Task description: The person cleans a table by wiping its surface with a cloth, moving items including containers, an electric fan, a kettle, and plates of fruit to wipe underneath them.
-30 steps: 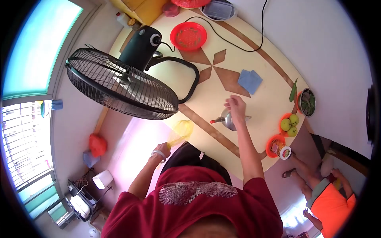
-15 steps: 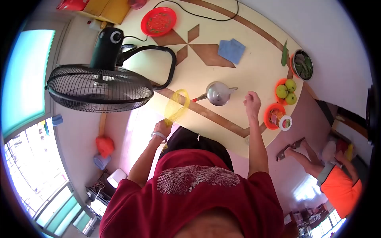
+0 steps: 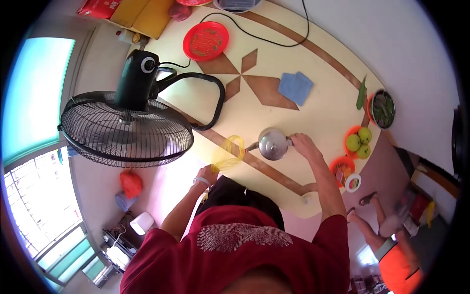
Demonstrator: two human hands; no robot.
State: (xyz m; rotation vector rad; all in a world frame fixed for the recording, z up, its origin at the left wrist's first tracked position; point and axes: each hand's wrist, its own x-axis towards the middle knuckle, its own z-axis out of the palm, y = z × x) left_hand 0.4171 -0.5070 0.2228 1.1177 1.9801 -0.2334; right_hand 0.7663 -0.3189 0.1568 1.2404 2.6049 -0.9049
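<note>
My left hand is closed around a thin, see-through yellow bag, which stands up from the fist over the table's near edge. Close to the bag's right side is a shiny lidded metal pot, its long handle pointing left with the tip at the bag. Whether the tip is inside or behind the bag I cannot tell. On the pot's other side my right hand has its fingers closed on the short side handle.
A black fan stands at left. On the table are a red plate, a blue cloth, green apples, a bowl of leaves, a long green vegetable and a cable. A person in orange is at lower right.
My right hand has come left from beside the pot and taken its short handle. My left hand still holds the yellow bag. The view has tilted, and the person at right has shifted.
</note>
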